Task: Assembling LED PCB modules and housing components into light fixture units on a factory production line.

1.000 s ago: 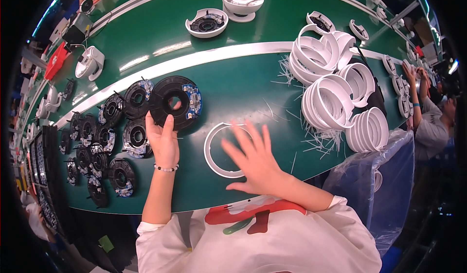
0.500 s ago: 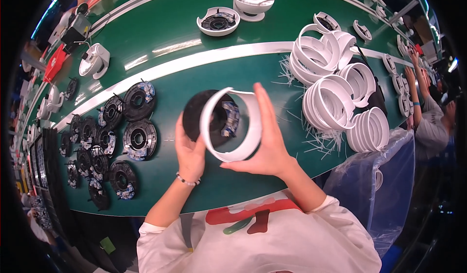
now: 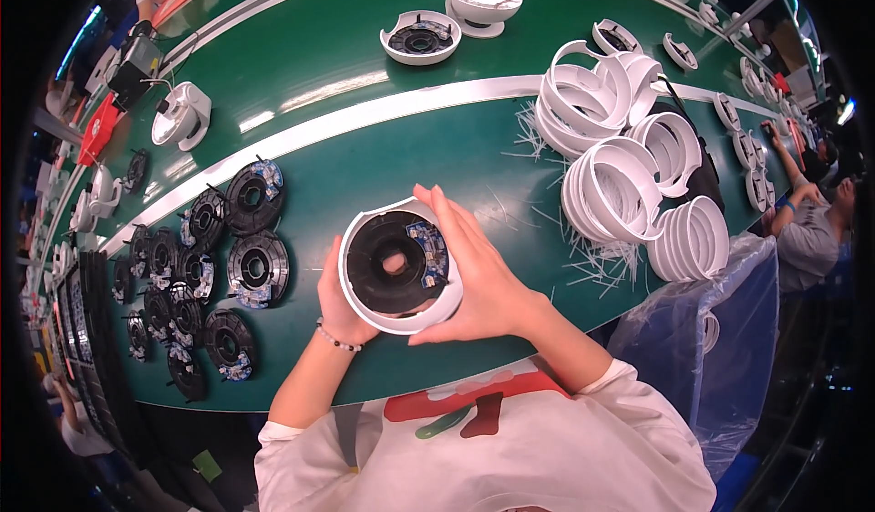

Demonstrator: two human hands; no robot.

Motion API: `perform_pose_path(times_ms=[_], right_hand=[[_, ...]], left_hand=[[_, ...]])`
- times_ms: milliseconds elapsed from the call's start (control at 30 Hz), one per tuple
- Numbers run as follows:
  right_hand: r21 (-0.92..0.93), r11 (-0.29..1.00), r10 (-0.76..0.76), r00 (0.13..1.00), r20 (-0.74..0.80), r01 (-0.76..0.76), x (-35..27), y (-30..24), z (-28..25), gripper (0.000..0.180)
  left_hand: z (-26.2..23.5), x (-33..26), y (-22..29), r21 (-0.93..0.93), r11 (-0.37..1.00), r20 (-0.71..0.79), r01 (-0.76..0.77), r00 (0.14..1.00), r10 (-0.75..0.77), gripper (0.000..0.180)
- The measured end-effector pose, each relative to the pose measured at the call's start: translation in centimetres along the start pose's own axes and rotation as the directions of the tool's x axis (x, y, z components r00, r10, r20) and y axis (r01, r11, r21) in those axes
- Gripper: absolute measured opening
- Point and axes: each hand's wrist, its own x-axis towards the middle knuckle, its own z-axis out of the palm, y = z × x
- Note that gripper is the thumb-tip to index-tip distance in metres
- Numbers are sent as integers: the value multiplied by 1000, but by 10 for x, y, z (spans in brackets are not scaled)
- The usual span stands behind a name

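Risk of the black round module (image 3: 394,261) sitting crooked in the white ring housing (image 3: 398,316), or snagging its small circuit board, if pressed unevenly. Held together at frame centre, above the green desk (image 3: 365,175). Left hand (image 3: 339,304) half curled under the ring's left rim; right hand (image 3: 483,279) wrapped around its right side, fingers extended.

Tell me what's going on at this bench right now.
A person holds a black disc set inside a white ring above the green bench. The left hand cups it from the side and the right hand wraps its other edge. More black discs lie to the left, and stacked white rings sit to the right.
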Motion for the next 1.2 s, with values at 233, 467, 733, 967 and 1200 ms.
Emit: perform_pose_path(times_ms=[233, 467, 733, 967, 1200], right_hand=[[-121, 990, -68, 998, 6, 68, -4, -20, 2, 113], [87, 996, -26, 996, 82, 19, -1, 2, -5, 120], [54, 998, 26, 997, 69, -30, -4, 1, 2, 115], [-72, 996, -44, 997, 64, 48, 0, 1, 4, 115], [282, 952, 88, 988, 127, -121, -1, 13, -16, 123]], left_hand=[[-1, 0, -15, -72, 985, 73, -159, 984, 164, 53], [-2, -3, 0, -50, 998, 148, 36, 989, -28, 60], [8, 2, -7, 60, 992, -14, -109, 994, 110, 62], [11, 0, -10, 105, 978, 21, -181, 984, 180, 66], [12, 0, -11, 38, 996, -7, -77, 997, 78, 54]])
